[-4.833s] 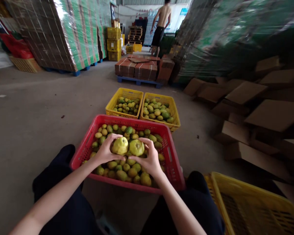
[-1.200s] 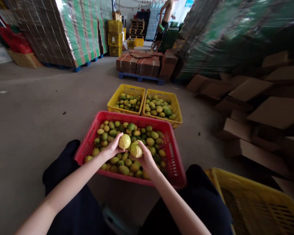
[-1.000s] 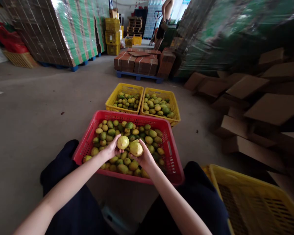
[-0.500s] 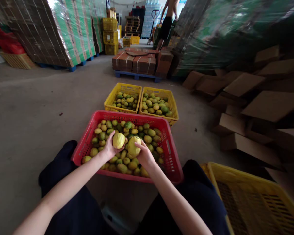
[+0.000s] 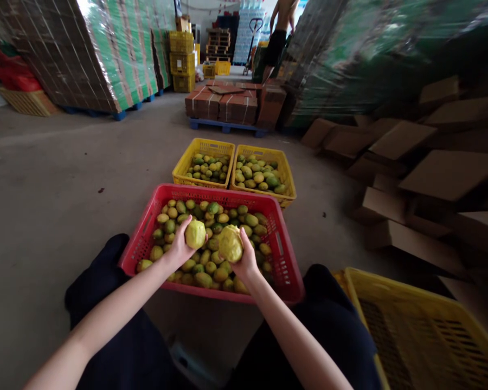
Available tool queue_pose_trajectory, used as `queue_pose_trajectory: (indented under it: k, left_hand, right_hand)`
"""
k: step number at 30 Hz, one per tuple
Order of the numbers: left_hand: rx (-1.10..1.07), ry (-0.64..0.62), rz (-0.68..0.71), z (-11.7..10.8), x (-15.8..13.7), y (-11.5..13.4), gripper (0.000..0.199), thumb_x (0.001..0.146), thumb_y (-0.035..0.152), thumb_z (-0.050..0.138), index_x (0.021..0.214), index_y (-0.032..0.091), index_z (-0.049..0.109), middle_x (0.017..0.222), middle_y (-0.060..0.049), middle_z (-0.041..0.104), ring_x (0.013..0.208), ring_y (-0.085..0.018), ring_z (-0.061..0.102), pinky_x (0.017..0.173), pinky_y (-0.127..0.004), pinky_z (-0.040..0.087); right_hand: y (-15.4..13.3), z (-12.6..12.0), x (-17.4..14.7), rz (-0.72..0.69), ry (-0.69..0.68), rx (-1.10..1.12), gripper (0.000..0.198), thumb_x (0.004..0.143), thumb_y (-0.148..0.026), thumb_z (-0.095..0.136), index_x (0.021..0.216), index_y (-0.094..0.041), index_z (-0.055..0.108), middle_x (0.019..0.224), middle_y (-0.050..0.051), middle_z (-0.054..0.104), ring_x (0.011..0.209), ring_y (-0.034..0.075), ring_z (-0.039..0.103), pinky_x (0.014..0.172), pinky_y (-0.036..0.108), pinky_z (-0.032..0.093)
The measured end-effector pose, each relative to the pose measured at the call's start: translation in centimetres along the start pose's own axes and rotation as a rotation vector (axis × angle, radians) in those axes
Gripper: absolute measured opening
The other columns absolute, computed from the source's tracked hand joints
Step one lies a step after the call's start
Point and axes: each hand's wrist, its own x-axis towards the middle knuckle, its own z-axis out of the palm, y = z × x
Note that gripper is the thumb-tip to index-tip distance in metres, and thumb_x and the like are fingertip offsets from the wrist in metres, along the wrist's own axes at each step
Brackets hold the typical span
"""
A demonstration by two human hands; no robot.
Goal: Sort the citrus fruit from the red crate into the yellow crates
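My left hand point(image 5: 180, 250) is closed around a bumpy, pale yellow lemon point(image 5: 196, 234). A larger knobbly yellow-green lemon point(image 5: 230, 244) sits in my right hand point(image 5: 247, 263), with the thumb along its side. Both hands are side by side over the red plastic crate point(image 5: 211, 294), the two fruits a small gap apart. Many smaller green and yellow lemons point(image 5: 203, 279) fill the crate below, partly hidden by my hands and forearms. The crate stands on the floor between my knees.
Two yellow crates of fruit, left point(image 5: 180, 177) and right point(image 5: 289, 172), adjoin the red crate's far side. A yellow crate point(image 5: 406, 290) is by my right knee. Cardboard boxes point(image 5: 451, 173) lie at right. Beyond are a loaded blue pallet point(image 5: 226, 129), wrapped stacks and a person point(image 5: 280, 40).
Both lemons have been turned in my hands, so other faces show. My right hand has shifted slightly right, widening the gap between the fruits.
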Motion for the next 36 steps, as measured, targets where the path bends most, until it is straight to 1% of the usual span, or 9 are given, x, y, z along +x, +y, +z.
queue_pose_trajectory:
  k: [3,8,13,16,21,24,27,32,36]
  left_hand:
    - [-0.032,0.058,-0.026,-0.1,0.5,-0.1,0.026,0.086,0.036,0.055,0.072,0.015,0.057,0.065,-0.001,0.064,0.055,-0.014,0.064,0.06,-0.031,0.058]
    - [-0.058,0.049,-0.128,-0.9,1.3,-0.5,0.039,0.092,0.043,0.04,0.083,0.012,0.062,0.069,-0.007,0.066,0.062,-0.018,0.066,0.058,-0.034,0.058]
    - [-0.007,0.057,-0.127,-0.7,0.7,-0.4,0.022,0.085,0.036,0.057,0.085,0.014,0.059,0.069,-0.003,0.066,0.059,-0.014,0.064,0.057,-0.03,0.058]
    - [-0.017,0.025,-0.127,-0.4,0.5,-0.2,0.02,0.086,0.034,0.055,0.085,0.014,0.058,0.071,-0.005,0.067,0.061,-0.016,0.065,0.058,-0.029,0.058]
    - [0.041,-0.079,-0.212,-0.9,1.0,-0.1,0.046,0.093,0.045,0.034,0.089,0.008,0.06,0.068,-0.011,0.067,0.053,-0.017,0.063,0.046,-0.028,0.054]
    - [0.129,-0.099,-0.211,-1.3,1.2,-0.3,0.047,0.093,0.044,0.032,0.097,0.007,0.061,0.065,-0.01,0.066,0.047,-0.017,0.061,0.038,-0.025,0.049]
    - [0.116,-0.076,-0.189,-1.3,1.2,-0.5,0.04,0.093,0.041,0.037,0.106,0.01,0.06,0.067,-0.007,0.067,0.053,-0.018,0.064,0.046,-0.028,0.054]
    - [0.0,-0.043,-0.315,-1.4,0.7,-0.7,0.034,0.094,0.034,0.038,0.11,0.01,0.057,0.074,-0.007,0.068,0.072,-0.021,0.069,0.071,-0.039,0.058]
    - [0.015,-0.076,-0.294,-1.0,0.1,-0.8,0.036,0.09,0.042,0.046,0.099,0.009,0.059,0.078,-0.011,0.069,0.074,-0.022,0.069,0.068,-0.039,0.058]
  right_hand:
    - [-0.3,-0.1,0.4,0.005,0.064,0.056,0.024,0.08,-0.043,0.06,0.078,-0.019,0.063,0.066,0.002,0.07,0.059,0.018,0.067,0.048,0.027,0.054]
    - [-0.5,-0.7,1.0,0.0,0.17,0.143,0.021,0.082,-0.039,0.06,0.08,-0.019,0.065,0.071,0.002,0.071,0.063,0.015,0.068,0.058,0.025,0.057]
    - [-0.4,-0.9,1.4,-0.014,0.212,0.059,0.02,0.085,-0.037,0.057,0.077,-0.02,0.063,0.064,0.0,0.069,0.058,0.015,0.067,0.057,0.027,0.057]
    - [-0.4,-0.5,1.2,0.062,0.24,-0.011,0.026,0.09,-0.029,0.046,0.071,-0.019,0.06,0.055,-0.001,0.065,0.057,0.016,0.067,0.058,0.029,0.057]
    - [-1.0,0.3,0.0,0.191,0.146,-0.051,0.034,0.089,-0.039,0.046,0.07,-0.015,0.06,0.053,0.003,0.064,0.049,0.018,0.064,0.047,0.03,0.054]
    - [-1.6,0.7,-0.6,0.179,0.081,0.007,0.025,0.085,-0.038,0.053,0.074,-0.017,0.062,0.059,0.003,0.068,0.047,0.016,0.063,0.045,0.028,0.052]
    - [-2.0,0.7,-0.7,0.143,0.051,0.104,0.026,0.085,-0.04,0.052,0.079,-0.017,0.063,0.064,0.004,0.07,0.055,0.018,0.066,0.049,0.03,0.054]
    - [-1.7,0.0,0.1,0.126,0.026,0.161,0.037,0.092,-0.04,0.041,0.074,-0.017,0.063,0.061,0.004,0.07,0.053,0.016,0.066,0.054,0.029,0.056]
    - [-0.8,-0.4,0.6,0.121,0.051,0.105,0.042,0.095,-0.035,0.036,0.071,-0.015,0.064,0.06,0.006,0.07,0.052,0.016,0.066,0.054,0.026,0.055]
